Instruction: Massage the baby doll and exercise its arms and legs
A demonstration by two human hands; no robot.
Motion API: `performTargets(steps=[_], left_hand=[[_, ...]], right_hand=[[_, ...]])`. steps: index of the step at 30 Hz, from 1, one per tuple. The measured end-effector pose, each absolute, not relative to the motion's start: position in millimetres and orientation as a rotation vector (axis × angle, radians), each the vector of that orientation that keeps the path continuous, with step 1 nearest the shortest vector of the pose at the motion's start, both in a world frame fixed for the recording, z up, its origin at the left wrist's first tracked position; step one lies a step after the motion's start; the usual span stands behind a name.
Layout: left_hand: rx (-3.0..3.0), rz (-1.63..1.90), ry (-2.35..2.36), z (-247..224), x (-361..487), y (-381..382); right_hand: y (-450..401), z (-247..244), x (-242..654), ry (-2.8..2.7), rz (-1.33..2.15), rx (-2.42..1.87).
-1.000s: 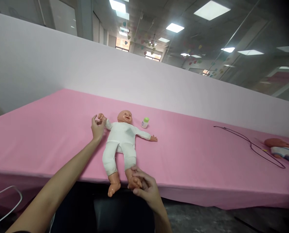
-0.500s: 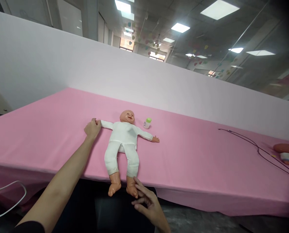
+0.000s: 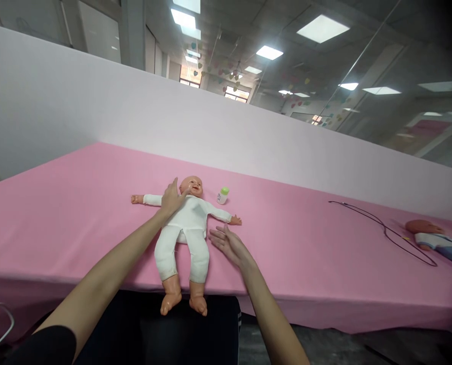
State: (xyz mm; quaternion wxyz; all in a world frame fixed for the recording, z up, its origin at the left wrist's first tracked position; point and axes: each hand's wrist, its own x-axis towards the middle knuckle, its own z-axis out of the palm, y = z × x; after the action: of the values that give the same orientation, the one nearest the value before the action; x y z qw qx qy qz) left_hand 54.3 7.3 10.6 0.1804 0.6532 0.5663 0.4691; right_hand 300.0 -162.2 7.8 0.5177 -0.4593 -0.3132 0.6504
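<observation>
A baby doll (image 3: 188,215) in a white top and white trousers lies on its back, its arms spread and its bare feet over the near edge of the pink-covered table (image 3: 294,243). My left hand (image 3: 172,198) is at the doll's shoulder beside its head, fingers extended and thumb apart, covering part of the upper arm. To the right of the doll's waist, my right hand (image 3: 229,243) is held with its fingers spread and nothing in it. A small white bottle with a green cap (image 3: 223,195) stands just right of the doll's head.
On the right of the table lies a thin dark cable (image 3: 378,223) in a loop. Beyond it is a second doll (image 3: 435,238) in white and blue. A white partition (image 3: 249,137) runs behind the table, and a white cord (image 3: 5,324) hangs at the lower left.
My left hand has let go of the doll's hand and moved right to its shoulder. My right hand has risen from the doll's foot to beside its waist. The view has turned slightly right.
</observation>
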Motion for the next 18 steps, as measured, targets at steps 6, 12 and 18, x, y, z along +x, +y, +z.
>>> performTargets(steps=[6,12,18], left_hand=[[1.671,0.885,1.770,38,79,27],[1.610,0.846,1.814,35,81,31],[1.622,0.878,1.787,27,77,27]], right_hand=[[-93,3,270,-0.733,1.633,-1.076],[-72,4,235,-0.795,1.382,-1.086],[-71,16,217,-0.846,1.257,-1.274]])
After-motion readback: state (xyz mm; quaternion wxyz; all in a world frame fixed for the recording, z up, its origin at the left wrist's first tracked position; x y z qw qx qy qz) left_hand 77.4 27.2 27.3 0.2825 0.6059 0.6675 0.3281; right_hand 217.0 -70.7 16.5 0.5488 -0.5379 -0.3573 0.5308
